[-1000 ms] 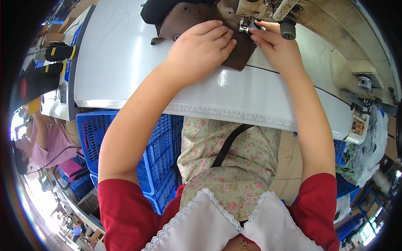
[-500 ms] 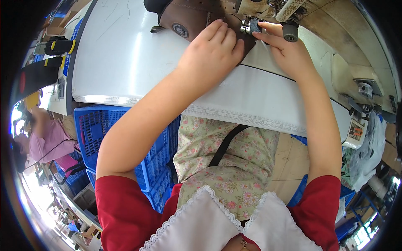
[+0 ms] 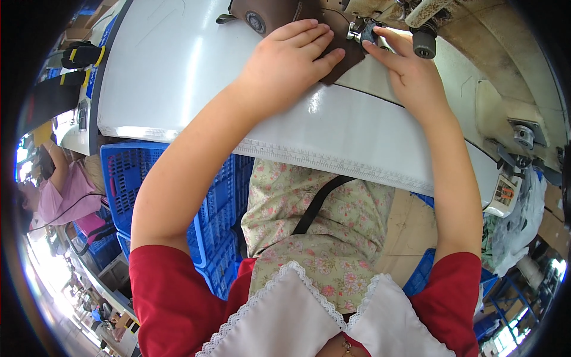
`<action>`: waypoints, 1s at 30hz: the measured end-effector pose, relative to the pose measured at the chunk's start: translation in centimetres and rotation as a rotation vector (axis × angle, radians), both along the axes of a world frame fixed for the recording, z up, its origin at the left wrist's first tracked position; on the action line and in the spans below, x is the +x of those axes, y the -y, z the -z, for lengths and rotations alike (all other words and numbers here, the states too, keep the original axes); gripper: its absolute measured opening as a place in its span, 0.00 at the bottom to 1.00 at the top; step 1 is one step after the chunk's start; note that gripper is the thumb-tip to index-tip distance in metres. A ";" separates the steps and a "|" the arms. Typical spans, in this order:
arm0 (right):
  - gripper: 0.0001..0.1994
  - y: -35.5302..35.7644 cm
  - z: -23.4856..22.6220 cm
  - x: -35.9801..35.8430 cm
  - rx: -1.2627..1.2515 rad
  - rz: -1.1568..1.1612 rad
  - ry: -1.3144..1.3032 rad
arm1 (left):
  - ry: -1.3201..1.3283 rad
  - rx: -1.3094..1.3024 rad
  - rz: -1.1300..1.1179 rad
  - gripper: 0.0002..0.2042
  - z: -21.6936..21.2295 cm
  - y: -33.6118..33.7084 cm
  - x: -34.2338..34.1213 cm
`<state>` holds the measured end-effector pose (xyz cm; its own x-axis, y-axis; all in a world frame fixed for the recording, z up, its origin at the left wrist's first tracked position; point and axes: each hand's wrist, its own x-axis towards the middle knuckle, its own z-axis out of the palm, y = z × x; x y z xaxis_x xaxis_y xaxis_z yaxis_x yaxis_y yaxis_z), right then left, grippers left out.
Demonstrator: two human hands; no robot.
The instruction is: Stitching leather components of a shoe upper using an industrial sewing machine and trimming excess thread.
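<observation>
A brown sewn piece (image 3: 278,13) with a round dark badge and a black loop lies on the white sewing-machine table, its upper part cut off by the picture's edge. My left hand (image 3: 291,62) rests flat on it, fingers stretched out and thumb apart. To the right, the metal presser foot (image 3: 355,31) stands at the brown piece's edge. My right hand (image 3: 413,71) is beside the foot, thumb and forefinger on either side of a small dark grey piece (image 3: 369,34). What this small piece is cannot be made out.
The machine's beige body (image 3: 505,65) and a dark knob (image 3: 424,43) rise close by my right hand. A printed ruler strip (image 3: 333,165) edges the table (image 3: 160,71). Blue plastic crates (image 3: 122,178) stand below at the left. A person in pink (image 3: 71,193) sits far left.
The whole view has shifted slightly. My left hand has slid a little left and lies flatter on the brown piece. My right thumb and forefinger remain at the small dark piece.
</observation>
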<state>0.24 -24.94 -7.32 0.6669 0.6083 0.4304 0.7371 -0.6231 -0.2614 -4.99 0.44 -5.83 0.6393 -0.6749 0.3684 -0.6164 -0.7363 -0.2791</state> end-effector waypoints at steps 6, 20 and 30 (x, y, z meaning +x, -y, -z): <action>0.22 -0.4 0.2 -0.5 -0.026 0.055 0.020 | -0.011 -0.027 0.060 0.20 -0.2 -0.7 1.3; 0.21 0.4 0.2 0.9 0.070 -0.011 -0.144 | 0.010 0.018 -0.017 0.19 -0.9 1.5 -0.5; 0.25 -0.2 0.0 0.5 0.030 -0.025 -0.044 | -0.220 -0.402 -0.097 0.22 0.0 2.0 -1.3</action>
<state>0.74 -24.74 -7.31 0.6706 0.6122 0.4189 0.7395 -0.5963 -0.3123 -6.26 -1.51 -5.81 0.7846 -0.4396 0.4372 -0.5519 -0.8164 0.1696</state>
